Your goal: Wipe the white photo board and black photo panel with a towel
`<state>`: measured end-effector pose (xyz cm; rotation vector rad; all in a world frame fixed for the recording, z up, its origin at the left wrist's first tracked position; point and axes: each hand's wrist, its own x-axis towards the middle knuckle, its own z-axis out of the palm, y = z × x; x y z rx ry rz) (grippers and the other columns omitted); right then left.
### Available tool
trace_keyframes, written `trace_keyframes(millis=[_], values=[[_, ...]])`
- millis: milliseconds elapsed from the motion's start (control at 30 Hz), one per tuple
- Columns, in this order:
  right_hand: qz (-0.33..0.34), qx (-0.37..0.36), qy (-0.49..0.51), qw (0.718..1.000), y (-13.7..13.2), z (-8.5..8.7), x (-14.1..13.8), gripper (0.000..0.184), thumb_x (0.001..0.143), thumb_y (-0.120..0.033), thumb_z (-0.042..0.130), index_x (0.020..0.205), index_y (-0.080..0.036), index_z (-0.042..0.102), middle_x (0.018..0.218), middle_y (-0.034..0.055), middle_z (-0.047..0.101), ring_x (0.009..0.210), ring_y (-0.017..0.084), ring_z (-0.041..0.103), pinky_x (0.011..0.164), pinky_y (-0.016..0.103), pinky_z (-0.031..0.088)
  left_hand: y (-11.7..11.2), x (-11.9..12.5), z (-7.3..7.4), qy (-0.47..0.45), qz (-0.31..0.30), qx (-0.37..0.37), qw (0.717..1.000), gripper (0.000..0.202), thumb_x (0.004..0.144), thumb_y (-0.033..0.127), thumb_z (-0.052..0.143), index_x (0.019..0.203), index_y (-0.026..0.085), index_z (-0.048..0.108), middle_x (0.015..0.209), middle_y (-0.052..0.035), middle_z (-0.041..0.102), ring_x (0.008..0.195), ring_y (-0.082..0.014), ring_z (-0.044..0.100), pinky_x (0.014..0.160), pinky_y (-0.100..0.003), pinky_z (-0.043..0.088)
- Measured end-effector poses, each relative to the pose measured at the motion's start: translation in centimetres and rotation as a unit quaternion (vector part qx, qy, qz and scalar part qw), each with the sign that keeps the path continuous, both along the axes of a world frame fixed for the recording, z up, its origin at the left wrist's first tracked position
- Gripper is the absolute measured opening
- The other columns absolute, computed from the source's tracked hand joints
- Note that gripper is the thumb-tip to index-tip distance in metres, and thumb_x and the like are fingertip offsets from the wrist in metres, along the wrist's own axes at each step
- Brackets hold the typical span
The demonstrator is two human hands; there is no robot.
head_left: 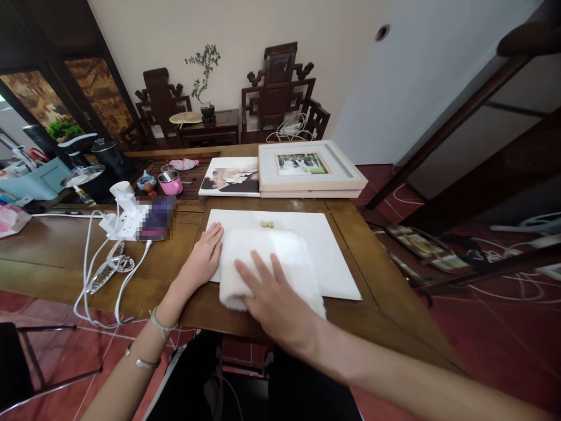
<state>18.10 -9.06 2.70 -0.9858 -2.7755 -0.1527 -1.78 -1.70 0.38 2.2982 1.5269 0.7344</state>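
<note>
A folded white towel (280,251) lies on the near left of a white board (337,263) on the wooden table (52,251). The right hand (274,304) lies flat on it with fingers spread, gripping nothing. The left hand (204,257) rests open at the board's left edge.

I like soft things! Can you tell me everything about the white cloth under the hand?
The white cloth looks soft and fluffy, like a folded towel. It lies flat on a white board on the wooden table. The right hand presses flat on it; the left hand rests beside its left edge.
</note>
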Motion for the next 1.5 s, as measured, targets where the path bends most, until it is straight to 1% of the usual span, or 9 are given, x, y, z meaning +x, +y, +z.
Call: trace_keyframes(millis=[100,167,333,500,733,933,1100,1300,1500], values=[[0.026,0.002,0.026,0.999,-2.3,-0.3,0.2,0.024,0.091,-0.028,0.054,0.083,-0.023,0.076,0.139,0.0111,0.051,0.124,0.046,0.046,0.094,0.073,0.036,-0.1,0.0,0.2,0.000,-0.001,-0.004,1.000,0.046,0.093,0.023,0.032,0.136,0.013,0.048,0.148,-0.0136,0.041,0.140,-0.0241,0.032,0.115,-0.049,0.025],[0.026,-0.020,0.016,0.999,-1.9,0.2,0.3,0.019,0.090,-0.025,0.056,0.089,-0.025,0.076,0.140,0.0105,0.051,0.125,0.046,0.045,0.095,0.072,0.037,-0.1,0.1,0.2,0.003,0.000,-0.007,1.000,0.047,0.094,0.023,0.031,0.136,0.010,0.048,0.148,-0.0153,0.040,0.141,-0.0239,0.031,0.116,-0.049,0.025],[-0.037,-0.045,-0.053,0.997,4.1,1.8,0.1,0.039,0.086,-0.009,0.052,0.121,-0.020,0.065,0.146,0.0137,0.043,0.134,0.044,0.033,0.104,0.067,0.031,-0.1,0.1,0.0,-0.009,0.003,-0.005,1.000,0.047,0.093,0.026,0.033,0.135,0.011,0.049,0.147,-0.0151,0.041,0.140,-0.0252,0.033,0.116,-0.049,0.026],[-0.123,-0.056,-0.067,0.989,8.8,2.0,-2.1,0.045,0.089,-0.005,0.039,0.127,-0.016,0.060,0.147,0.0187,0.039,0.133,0.048,0.030,0.100,0.072,0.030,-0.2,0.0,0.4,-0.082,0.031,0.015,0.996,0.050,0.094,0.034,0.036,0.138,0.013,0.045,0.146,-0.0122,0.044,0.137,-0.0235,0.039,0.116,-0.042,0.028],[0.030,-0.003,-0.020,0.999,2.8,1.8,-3.3,0.034,0.094,-0.016,0.040,0.112,-0.016,0.069,0.148,0.0151,0.040,0.133,0.047,0.032,0.102,0.071,0.029,-1.0,0.2,1.6,-0.208,0.073,-0.011,0.975,0.057,0.098,0.044,0.020,0.147,0.015,0.029,0.152,-0.0070,0.036,0.140,-0.0191,0.033,0.117,-0.035,0.025],[0.058,-0.132,-0.063,0.988,0.4,3.0,0.7,0.033,0.083,-0.007,0.052,0.105,-0.021,0.072,0.148,0.0088,0.041,0.135,0.044,0.030,0.105,0.067,0.030,-1.2,0.5,1.2,-0.087,0.032,-0.011,0.996,0.053,0.097,0.039,0.027,0.139,0.011,0.043,0.149,-0.0124,0.039,0.140,-0.0215,0.034,0.118,-0.042,0.023],[-0.027,-0.159,-0.039,0.986,4.6,3.2,2.9,0.063,0.071,0.006,0.045,0.126,-0.021,0.060,0.149,0.0104,0.039,0.139,0.039,0.026,0.108,0.063,0.025,-0.8,0.7,0.5,0.003,0.014,-0.010,1.000,0.046,0.096,0.028,0.029,0.133,0.009,0.050,0.145,-0.0155,0.044,0.139,-0.0245,0.034,0.116,-0.047,0.023],[-0.027,-0.157,0.040,0.986,11.2,4.0,-1.6,0.054,0.075,0.003,0.038,0.117,-0.019,0.063,0.123,0.0127,0.062,0.120,0.034,0.049,0.097,0.059,0.036,-0.6,0.7,0.6,0.013,-0.012,0.034,0.999,0.040,0.093,0.019,0.036,0.127,0.013,0.056,0.140,-0.0149,0.051,0.134,-0.0267,0.042,0.114,-0.048,0.029],[-0.021,-0.164,0.060,0.984,13.7,4.0,-5.0,0.042,0.077,-0.001,0.040,0.103,-0.020,0.067,0.110,0.0120,0.068,0.108,0.030,0.058,0.089,0.045,0.042,-0.5,0.6,0.6,0.007,-0.016,0.053,0.998,0.038,0.092,0.017,0.038,0.124,0.013,0.058,0.130,-0.0152,0.059,0.127,-0.0272,0.049,0.111,-0.048,0.034]])
